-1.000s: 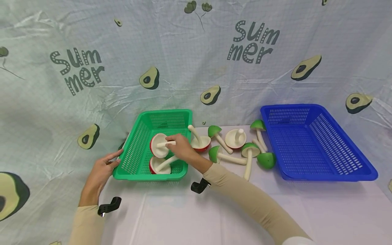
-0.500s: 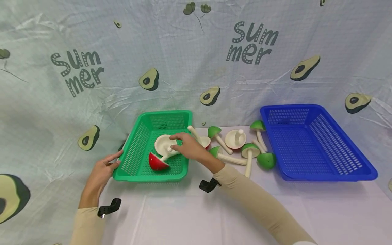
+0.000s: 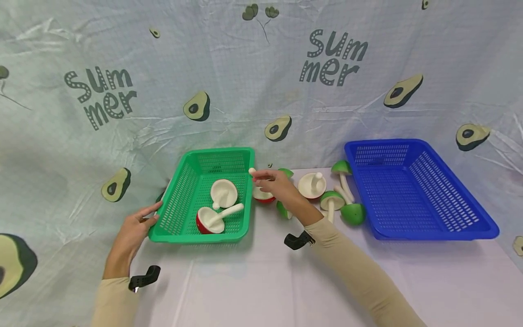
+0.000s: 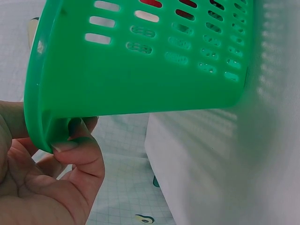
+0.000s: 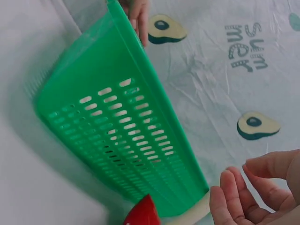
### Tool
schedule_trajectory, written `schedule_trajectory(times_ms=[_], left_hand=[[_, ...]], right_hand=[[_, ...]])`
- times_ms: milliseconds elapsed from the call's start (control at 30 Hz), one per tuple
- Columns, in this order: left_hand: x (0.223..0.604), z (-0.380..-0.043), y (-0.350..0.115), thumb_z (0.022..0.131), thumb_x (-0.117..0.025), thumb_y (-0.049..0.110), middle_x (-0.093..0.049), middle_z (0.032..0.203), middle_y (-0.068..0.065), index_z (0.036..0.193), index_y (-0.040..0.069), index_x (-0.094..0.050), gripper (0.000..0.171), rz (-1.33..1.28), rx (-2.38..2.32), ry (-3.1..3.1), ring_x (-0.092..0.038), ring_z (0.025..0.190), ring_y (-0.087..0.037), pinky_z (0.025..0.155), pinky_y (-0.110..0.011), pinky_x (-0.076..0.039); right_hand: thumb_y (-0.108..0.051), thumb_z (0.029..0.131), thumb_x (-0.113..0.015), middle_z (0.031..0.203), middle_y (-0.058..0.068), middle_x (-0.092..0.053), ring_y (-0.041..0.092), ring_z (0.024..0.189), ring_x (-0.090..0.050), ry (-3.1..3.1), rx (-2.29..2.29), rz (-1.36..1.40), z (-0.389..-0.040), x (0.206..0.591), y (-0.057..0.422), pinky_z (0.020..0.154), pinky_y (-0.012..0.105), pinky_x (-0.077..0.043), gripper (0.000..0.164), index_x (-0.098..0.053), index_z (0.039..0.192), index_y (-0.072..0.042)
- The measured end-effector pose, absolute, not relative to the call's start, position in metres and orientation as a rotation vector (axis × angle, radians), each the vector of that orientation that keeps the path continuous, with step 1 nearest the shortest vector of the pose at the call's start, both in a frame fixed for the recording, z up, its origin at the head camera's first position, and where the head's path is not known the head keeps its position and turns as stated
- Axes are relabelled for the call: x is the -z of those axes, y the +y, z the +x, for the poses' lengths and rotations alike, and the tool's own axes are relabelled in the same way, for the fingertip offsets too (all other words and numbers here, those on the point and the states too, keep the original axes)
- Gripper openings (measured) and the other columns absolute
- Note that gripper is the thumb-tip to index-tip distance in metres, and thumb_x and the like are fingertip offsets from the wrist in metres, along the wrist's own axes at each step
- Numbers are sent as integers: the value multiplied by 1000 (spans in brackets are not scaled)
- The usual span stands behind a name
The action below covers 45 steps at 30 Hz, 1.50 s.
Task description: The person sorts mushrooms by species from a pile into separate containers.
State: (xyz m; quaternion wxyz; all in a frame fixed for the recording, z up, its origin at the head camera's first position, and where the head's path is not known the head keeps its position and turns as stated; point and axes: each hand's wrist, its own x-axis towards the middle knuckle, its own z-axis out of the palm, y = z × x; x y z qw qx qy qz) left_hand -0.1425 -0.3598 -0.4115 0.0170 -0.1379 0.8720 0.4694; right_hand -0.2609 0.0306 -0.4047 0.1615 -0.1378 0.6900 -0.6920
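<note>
My left hand (image 3: 135, 231) grips the near left rim of the green basket (image 3: 200, 237), fingers curled under the edge in the left wrist view. Two toy mushrooms lie in that basket: a white-bottomed one (image 3: 224, 192) and a red-capped one (image 3: 204, 222) nearer the front. Just outside the right rim, my right hand (image 3: 278, 186) hovers over another red-capped mushroom (image 3: 263, 196), partly hiding it. Its pale stem (image 5: 194, 213) leans by the basket's corner in the right wrist view. The right hand's fingers are loosely bent with nothing between them.
A blue basket (image 3: 380, 234) stands at the right. Between the baskets lie several green-capped mushrooms, one of them a cap (image 3: 353, 214) beside the blue rim, and a red-rimmed mushroom (image 3: 312, 187) with its stem up. A patterned cloth (image 3: 229, 68) hangs behind.
My right hand let go of a mushroom inside the green basket and moved right, past its rim, to the mushroom outside. The two mushrooms inside shifted and rolled. My left hand stayed on the rim.
</note>
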Motion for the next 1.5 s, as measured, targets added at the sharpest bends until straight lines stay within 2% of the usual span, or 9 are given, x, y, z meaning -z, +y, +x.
schedule_trajectory(times_ms=[100, 233, 367, 500, 600, 833, 1067, 1267, 1500], left_hand=[[412, -142, -360, 109, -49, 24, -27, 163, -24, 157, 16, -38, 50, -442, -1461, 2712, -52, 121, -23, 76, -12, -46], [412, -142, -361, 109, -48, 24, -28, 162, -25, 157, 15, -38, 50, -449, -1457, 2719, -53, 113, -15, 75, -12, -46], [411, -142, -361, 108, -49, 26, -33, 159, -25, 157, 15, -38, 51, -440, -1460, 2726, -53, 107, -10, 76, -14, -47], [412, -142, -360, 108, -49, 27, -38, 155, -25, 157, 15, -38, 51, -433, -1461, 2727, -55, 101, -7, 76, -16, -48], [412, -143, -360, 108, -49, 27, -39, 153, -25, 157, 16, -38, 51, -438, -1468, 2721, -55, 98, -5, 75, -17, -48], [411, -143, -359, 109, -49, 25, -41, 151, -25, 157, 17, -38, 50, -452, -1483, 2698, -56, 95, -4, 74, -18, -49], [411, -143, -357, 109, -49, 24, -42, 151, -25, 157, 17, -39, 50, -456, -1492, 2706, -56, 94, -3, 74, -18, -49], [412, -144, -359, 108, -50, 21, -41, 151, -23, 156, 14, -41, 49, -442, -1513, 2725, -56, 91, 0, 73, -19, -51], [410, -143, -359, 108, -50, 22, -39, 152, -24, 157, 14, -39, 50, -435, -1521, 2705, -56, 91, 0, 73, -20, -51]], right_hand=[[-11, 100, -64, 133, 13, -64, 28, 126, -60, 1942, 1995, -373, -264, 410, 37, 108, 47, -46, 36, -63, 136, -6], [-10, 98, -66, 136, 16, -62, 25, 123, -60, 1963, 1981, -391, -268, 415, 44, 108, 51, -45, 43, -61, 140, -12], [-8, 94, -71, 141, 18, -59, 25, 126, -59, 1953, 1989, -424, -273, 420, 45, 108, 54, -43, 53, -57, 144, -11], [-3, 91, -73, 141, 14, -59, 29, 127, -59, 1925, 2024, -433, -276, 424, 44, 107, 52, -45, 60, -54, 147, -9], [-1, 90, -74, 142, 10, -58, 31, 125, -60, 1903, 2049, -429, -279, 427, 42, 107, 55, -44, 63, -53, 148, -12], [-7, 88, -79, 151, -2, -52, 21, 118, -64, 1963, 2007, -405, -284, 429, 37, 105, 48, -48, 71, -50, 151, -23], [-13, 91, -77, 152, -1, -49, 26, 124, -59, 1998, 1917, -431, -283, 428, 35, 105, 44, -48, 70, -47, 153, -20], [-18, 94, -73, 151, 2, -48, 29, 134, -51, 2042, 1831, -520, -282, 431, 36, 107, 48, -45, 66, -45, 154, -18], [-20, 93, -75, 139, 6, -58, 28, 121, -61, 2019, 1850, -501, -278, 431, 39, 104, 49, -48, 52, -57, 143, -17]])
